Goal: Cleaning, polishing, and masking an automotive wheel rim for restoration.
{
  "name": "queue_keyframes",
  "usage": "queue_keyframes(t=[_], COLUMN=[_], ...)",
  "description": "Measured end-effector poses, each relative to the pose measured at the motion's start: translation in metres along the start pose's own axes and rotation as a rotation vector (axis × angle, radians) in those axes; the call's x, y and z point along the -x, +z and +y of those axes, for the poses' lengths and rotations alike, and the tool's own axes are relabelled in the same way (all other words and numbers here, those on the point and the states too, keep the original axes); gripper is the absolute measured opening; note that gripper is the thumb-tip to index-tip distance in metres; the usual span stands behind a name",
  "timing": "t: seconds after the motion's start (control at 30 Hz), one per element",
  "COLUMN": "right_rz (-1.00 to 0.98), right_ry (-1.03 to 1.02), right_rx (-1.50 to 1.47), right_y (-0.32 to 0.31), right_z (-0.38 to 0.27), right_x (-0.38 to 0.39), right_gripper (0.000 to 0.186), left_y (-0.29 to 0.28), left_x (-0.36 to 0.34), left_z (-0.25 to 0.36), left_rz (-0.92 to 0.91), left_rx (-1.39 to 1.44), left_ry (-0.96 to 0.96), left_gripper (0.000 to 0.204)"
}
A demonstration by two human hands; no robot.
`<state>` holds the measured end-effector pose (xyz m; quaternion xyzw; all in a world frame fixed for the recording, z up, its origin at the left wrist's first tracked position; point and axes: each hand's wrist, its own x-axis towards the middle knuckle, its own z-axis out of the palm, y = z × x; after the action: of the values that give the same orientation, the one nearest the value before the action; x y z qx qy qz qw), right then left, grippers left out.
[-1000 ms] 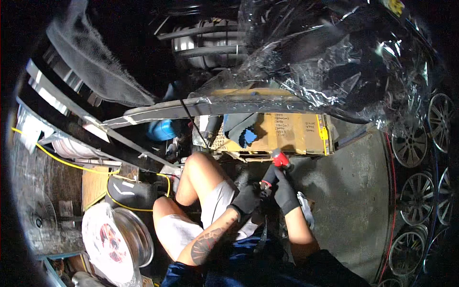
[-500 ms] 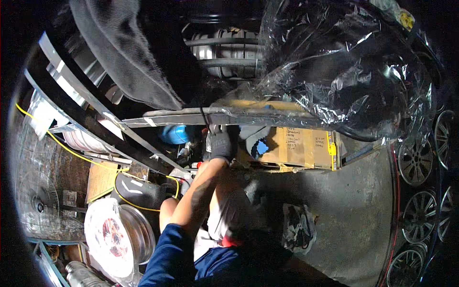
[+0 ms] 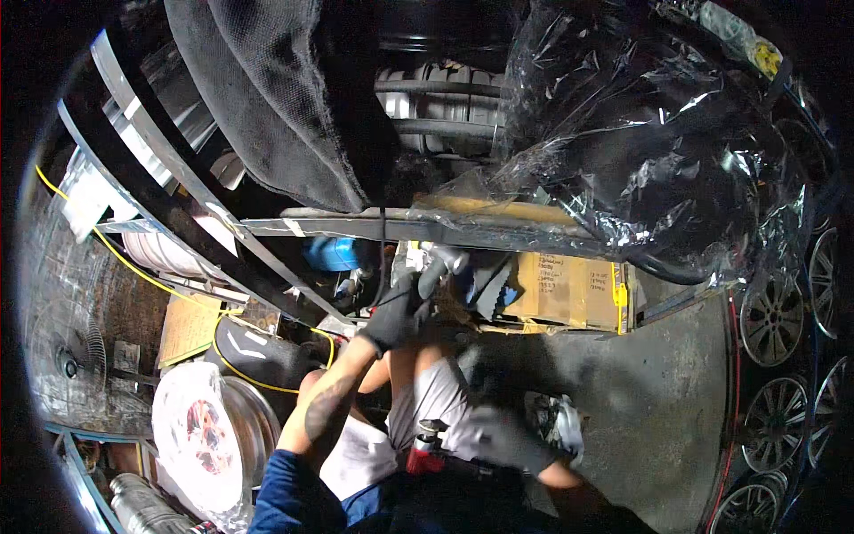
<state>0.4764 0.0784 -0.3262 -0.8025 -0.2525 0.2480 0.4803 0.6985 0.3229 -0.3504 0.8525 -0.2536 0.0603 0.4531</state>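
My left hand (image 3: 396, 313), in a dark glove, is stretched up and forward to just under a long metal rail (image 3: 356, 227). Its fingers curl at a small grey part (image 3: 438, 265); blur hides whether they grip it. My right hand (image 3: 509, 440), also gloved and blurred, is low by my lap, closed on a red tool with a black top (image 3: 425, 454). My bare knees and light shorts (image 3: 418, 405) lie between the two hands.
A cardboard box (image 3: 569, 289) sits ahead under a dark bundle wrapped in clear plastic (image 3: 658, 151). Alloy wheels (image 3: 774, 316) line the right. A black mat (image 3: 276, 107) hangs at upper left. A blue container (image 3: 334, 254), a yellow cable (image 3: 151, 280) and a wrapped wheel (image 3: 200, 436) are on the left.
My left hand went up to the rail and has since dropped a little toward me. My right hand came down with the red tool from in front of me to my lap.
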Motion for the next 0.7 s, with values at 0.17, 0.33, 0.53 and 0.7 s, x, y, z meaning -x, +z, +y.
queue_keyframes(t=[0.17,0.33,0.53,0.7], right_rz=[0.885,0.956,1.159,1.113], right_ry=[-0.026,0.162,-0.021,0.026], right_rx=[0.082,0.485,0.114,-0.907], right_y=[-0.075,-0.108,-0.097,-0.062], right_z=[0.062,0.083,0.115,0.12], right_x=[-0.063,-0.134,-0.112,0.005], right_gripper=[0.062,0.077,0.047,0.041], left_y=[-0.011,-0.001,-0.005,-0.022], left_x=[0.097,0.149,0.142,0.142], left_z=[0.037,0.064,0.054,0.054], left_rz=[-0.346,-0.445,-0.413,-0.557], left_rx=[0.043,0.002,-0.044,-0.128], left_ry=[-0.03,0.057,0.002,-0.051], left_gripper=[0.04,0.052,0.071,0.07])
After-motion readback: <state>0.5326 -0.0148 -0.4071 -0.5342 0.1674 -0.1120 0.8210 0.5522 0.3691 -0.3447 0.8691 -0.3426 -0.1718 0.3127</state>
